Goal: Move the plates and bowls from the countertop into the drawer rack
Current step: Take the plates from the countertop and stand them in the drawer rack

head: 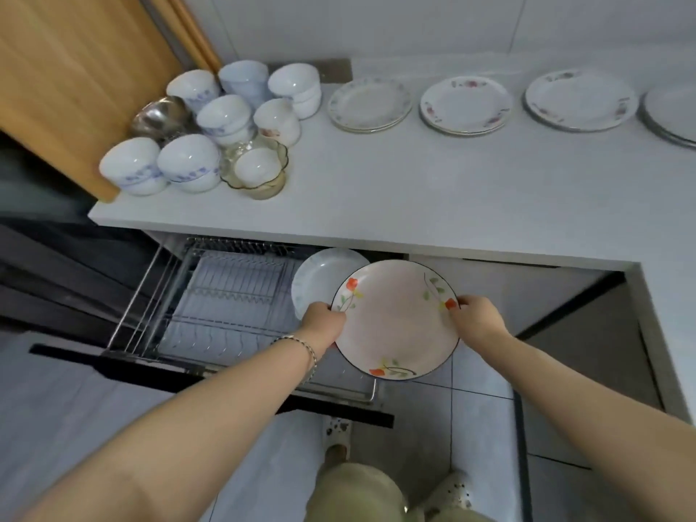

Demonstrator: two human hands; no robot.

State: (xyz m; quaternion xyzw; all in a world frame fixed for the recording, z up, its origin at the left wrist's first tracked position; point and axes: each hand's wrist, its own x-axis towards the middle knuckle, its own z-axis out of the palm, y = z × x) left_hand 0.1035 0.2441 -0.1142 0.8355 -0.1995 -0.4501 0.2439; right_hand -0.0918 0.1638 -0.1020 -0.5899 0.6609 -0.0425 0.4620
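Evidently mid-transfer, the left hand (324, 322) and right hand (477, 321) each gripped an opposite rim of the flowered plate (395, 318), tilted above the right end of the drawer rack (226, 295), just in front of a white plate (320, 273) standing there. Doing this well likely meant tipping it upright and lowering its edge squarely into the next slot without knocking that neighbour.

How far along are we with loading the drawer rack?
Barely started. Done: one white plate sits in the drawer rack. In hand: left hand and right hand grip the flowered plate above it. Left: the plate stacks and bowls on the countertop.
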